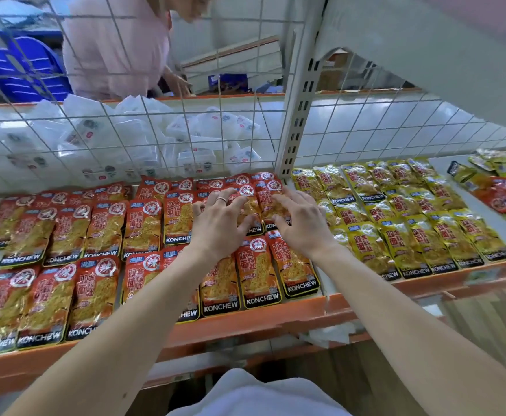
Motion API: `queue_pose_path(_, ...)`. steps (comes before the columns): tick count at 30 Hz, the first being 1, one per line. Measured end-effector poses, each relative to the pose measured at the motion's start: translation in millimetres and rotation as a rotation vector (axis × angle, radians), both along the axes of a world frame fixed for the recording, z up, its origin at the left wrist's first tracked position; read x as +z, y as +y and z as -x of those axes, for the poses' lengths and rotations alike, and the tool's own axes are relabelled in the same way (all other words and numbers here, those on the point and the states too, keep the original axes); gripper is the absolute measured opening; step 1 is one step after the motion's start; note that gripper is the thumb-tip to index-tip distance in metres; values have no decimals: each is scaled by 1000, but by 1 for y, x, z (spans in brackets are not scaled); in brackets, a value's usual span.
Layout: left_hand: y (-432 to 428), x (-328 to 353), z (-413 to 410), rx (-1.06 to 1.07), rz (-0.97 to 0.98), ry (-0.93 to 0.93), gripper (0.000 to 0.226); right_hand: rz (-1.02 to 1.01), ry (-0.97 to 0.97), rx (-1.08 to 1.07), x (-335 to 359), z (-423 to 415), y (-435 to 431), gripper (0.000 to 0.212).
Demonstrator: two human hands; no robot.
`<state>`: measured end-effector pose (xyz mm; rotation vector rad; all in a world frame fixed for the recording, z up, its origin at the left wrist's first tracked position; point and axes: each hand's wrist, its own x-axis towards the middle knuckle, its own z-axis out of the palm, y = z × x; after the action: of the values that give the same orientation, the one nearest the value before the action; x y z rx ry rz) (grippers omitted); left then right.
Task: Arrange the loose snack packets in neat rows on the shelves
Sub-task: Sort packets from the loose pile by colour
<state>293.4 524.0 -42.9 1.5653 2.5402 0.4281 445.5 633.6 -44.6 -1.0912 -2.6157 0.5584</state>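
Fingers of the left hand and right hand spread flat, pressing red packets beneath, grasping nothing; yellow packets lie just right.

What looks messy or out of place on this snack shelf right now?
At the far right, a loose heap of yellow and red packets lies jumbled at angles, unlike the neat yellow rows. Both hands, left and right, press flat on the red packets.
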Motion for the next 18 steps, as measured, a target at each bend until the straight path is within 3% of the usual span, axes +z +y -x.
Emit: queue_pose_path(18, -66, 50, -51, -421, -239, 7, 62, -122, 100, -433, 53, -95, -132, 51)
